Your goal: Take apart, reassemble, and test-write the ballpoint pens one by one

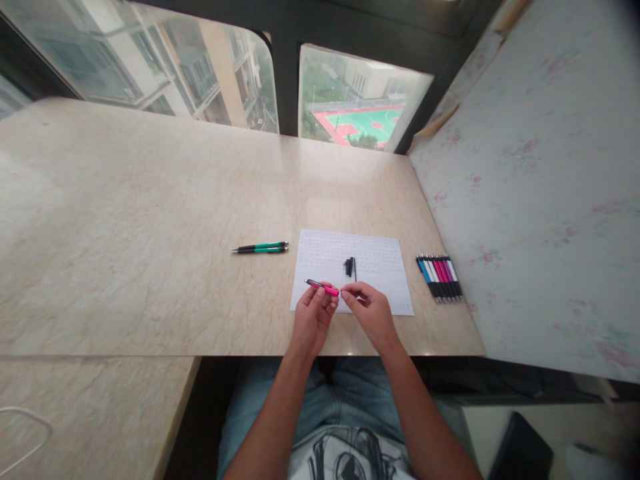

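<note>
My left hand (314, 315) grips a pink pen barrel (330, 291) with a dark clip end, tilted so its open pink end points right. Close to that end, my right hand (367, 308) has thumb and forefinger pinched together; whatever small part may be between them is too small to make out. Both hands are over a sheet of paper with handwriting (373, 250). On the sheet, just beyond my fingers, lie black pen parts (349, 267) and a thin dark refill (355, 268).
Two green and black pens (263, 248) lie left of the paper. To its right, by the papered wall (540, 200), is a row of several blue, white and pink pens (440, 277). The marble counter (150, 233) runs to the windows. A white cable (30, 417) lies at lower left.
</note>
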### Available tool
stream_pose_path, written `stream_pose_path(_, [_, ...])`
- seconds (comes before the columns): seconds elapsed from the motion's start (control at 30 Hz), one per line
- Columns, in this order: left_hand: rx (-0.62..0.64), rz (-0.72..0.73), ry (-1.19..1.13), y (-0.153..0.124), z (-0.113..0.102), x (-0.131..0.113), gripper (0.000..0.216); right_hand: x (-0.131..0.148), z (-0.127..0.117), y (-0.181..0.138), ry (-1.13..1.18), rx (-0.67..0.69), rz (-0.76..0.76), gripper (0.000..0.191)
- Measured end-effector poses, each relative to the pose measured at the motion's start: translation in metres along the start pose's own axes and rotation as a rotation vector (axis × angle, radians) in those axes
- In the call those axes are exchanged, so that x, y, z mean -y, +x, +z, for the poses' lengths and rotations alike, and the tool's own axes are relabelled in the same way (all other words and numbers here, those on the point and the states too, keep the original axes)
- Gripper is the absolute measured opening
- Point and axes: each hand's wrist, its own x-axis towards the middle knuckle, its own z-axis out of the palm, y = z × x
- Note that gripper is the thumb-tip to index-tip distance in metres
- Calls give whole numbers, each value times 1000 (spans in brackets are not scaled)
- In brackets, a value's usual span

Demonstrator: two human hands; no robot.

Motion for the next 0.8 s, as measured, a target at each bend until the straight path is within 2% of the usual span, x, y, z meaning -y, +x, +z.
stream_pose_path(0.13, [-5,-10,0,0,-1,-1,22,-6,-14,9,-387,-169,-87,19])
stream_pose_path(0.23, [4,-7,0,0,-1,0,23,-13,-20,18,-694,-272,-94,17])
stream_pose_path(0.37, [9,-3,15,1,-2,1,22,-15,-13,24,-914,-248,-48,17])
stream_pose_path(0.5, [9,1,34,1,-2,2,22,-10,-7,25,-1051,-220,45,12])
stream_pose_path(0.63, [16,3,38,1,-3,2,21,-7,-12,27,-1120,-226,98,15])
stream_pose_path(0.73, [22,1,35,1,-3,2,20,-9,-23,28,-1094,-235,93,17])
stream_pose_path(0.8, [25,1,28,1,-4,3,19,-11,-30,26,-993,-240,68,18])
